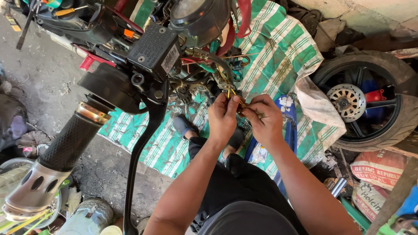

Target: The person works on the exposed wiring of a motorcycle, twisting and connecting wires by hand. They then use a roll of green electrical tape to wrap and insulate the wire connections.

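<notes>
My left hand (223, 115) and my right hand (264, 119) meet in the middle of the head view, fingertips pinched together on a small bundle of thin wires (234, 93), some of them yellow. The wires run up into a tangle of coloured cabling (217, 65) under the motorcycle's round gauge (196, 17). Both forearms reach up from the bottom of the frame over my dark shorts. What sits between the fingertips beyond the wires is too small to tell.
A handlebar grip (69, 141) with metal end and black brake lever (146, 143) juts toward me at left. A green-and-white striped sack (278, 56) covers the ground. A wheel with black tyre (370, 102) lies at right, printed bags (379, 167) below it.
</notes>
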